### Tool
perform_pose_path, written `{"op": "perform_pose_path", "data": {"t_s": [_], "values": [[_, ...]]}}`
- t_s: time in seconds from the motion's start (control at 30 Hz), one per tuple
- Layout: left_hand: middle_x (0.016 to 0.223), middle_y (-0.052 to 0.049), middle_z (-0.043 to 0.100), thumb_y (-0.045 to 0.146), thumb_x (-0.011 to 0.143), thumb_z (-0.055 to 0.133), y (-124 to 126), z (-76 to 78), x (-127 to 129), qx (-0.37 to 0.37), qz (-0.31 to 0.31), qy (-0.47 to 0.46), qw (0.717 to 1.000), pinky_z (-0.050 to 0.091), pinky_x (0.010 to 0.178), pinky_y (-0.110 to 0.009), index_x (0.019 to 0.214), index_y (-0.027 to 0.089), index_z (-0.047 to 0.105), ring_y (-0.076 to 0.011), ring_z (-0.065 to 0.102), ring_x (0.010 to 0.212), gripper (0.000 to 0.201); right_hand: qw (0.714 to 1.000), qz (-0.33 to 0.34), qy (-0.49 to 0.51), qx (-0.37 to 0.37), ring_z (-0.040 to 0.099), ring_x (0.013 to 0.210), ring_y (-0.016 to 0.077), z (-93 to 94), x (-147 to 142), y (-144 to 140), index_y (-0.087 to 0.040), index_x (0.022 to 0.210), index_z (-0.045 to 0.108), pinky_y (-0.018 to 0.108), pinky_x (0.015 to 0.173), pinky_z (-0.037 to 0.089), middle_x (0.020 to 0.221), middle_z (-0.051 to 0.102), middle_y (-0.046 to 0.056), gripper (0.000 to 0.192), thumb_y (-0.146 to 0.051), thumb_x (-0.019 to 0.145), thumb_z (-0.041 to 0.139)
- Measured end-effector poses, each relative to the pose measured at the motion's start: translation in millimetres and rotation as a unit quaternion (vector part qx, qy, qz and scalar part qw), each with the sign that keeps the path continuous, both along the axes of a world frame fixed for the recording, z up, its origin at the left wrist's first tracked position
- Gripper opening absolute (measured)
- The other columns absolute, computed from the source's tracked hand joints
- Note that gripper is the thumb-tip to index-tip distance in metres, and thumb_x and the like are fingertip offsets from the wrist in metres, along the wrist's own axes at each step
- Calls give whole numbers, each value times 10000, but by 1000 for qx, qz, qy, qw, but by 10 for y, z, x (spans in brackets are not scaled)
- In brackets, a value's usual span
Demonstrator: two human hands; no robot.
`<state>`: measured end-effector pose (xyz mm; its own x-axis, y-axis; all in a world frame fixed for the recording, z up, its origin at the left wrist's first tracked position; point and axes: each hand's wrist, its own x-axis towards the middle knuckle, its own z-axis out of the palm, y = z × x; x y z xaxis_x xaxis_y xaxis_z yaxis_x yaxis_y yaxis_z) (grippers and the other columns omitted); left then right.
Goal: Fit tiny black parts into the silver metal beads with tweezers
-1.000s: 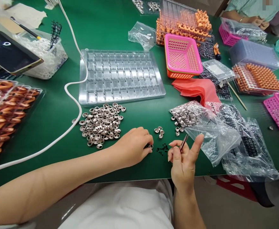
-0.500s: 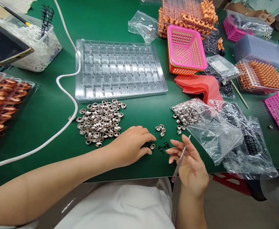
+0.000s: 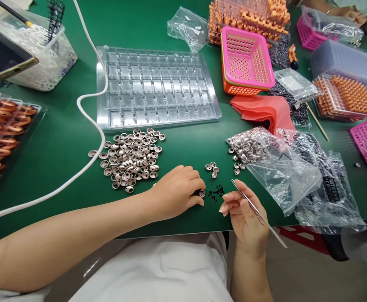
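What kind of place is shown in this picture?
Most likely a small-parts assembly bench in a workshop or factory. A pile of metal rings lies on a green table, beside a clear compartment tray, and the right hand holds tweezers.

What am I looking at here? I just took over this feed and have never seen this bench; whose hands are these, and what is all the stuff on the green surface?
The picture comes from one camera worn on a person's head, looking forward and down at that person's own bare hands. There is no machine.

The left hand rests on the green table, fingertips at a single small metal cup. The right hand holds thin metal tweezers beside a cluster of tiny black parts.

Left of the hands lies a loose pile of metal cups; to the right, a clear bag with more of them. Behind sits a clear compartment tray, a pink basket and trays of orange parts. A white cable crosses the table.
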<state>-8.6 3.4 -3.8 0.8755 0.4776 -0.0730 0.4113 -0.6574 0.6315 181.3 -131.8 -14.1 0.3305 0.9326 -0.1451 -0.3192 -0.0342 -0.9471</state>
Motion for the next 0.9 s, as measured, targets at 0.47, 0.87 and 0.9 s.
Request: {"op": "perform_pose_path", "data": {"t_s": [0.47, 0.87, 0.9], "values": [[912, -16, 699, 246, 927, 722, -45, -16, -18, -12, 10, -29, 999, 367, 775, -339, 981, 208, 729, -195, 586, 888, 67, 994, -21, -100, 40, 693, 757, 170, -23, 11, -35, -289, 1155, 744, 345, 584, 597, 1022, 657, 70, 277, -417, 972, 582], [919, -23, 683, 233, 943, 675, -124, -109, 3, 8, 47, -56, 997, 369, 783, -353, 1018, 208, 718, -195, 567, 859, 90, 976, -113, -161, -95, 768, 832, 196, -23, 44, -112, -185, 1015, 696, 335, 708, 664, 999, 762, 73, 149, -284, 903, 709], [918, -21, 685, 233, 940, 677, -117, -105, -1, 7, 47, -57, 997, 369, 783, -352, 1017, 212, 718, -194, 568, 856, 90, 976, -102, -167, -92, 769, 850, 203, -21, 52, -113, -185, 1020, 703, 343, 718, 668, 1019, 759, 81, 151, -290, 912, 698]]}}
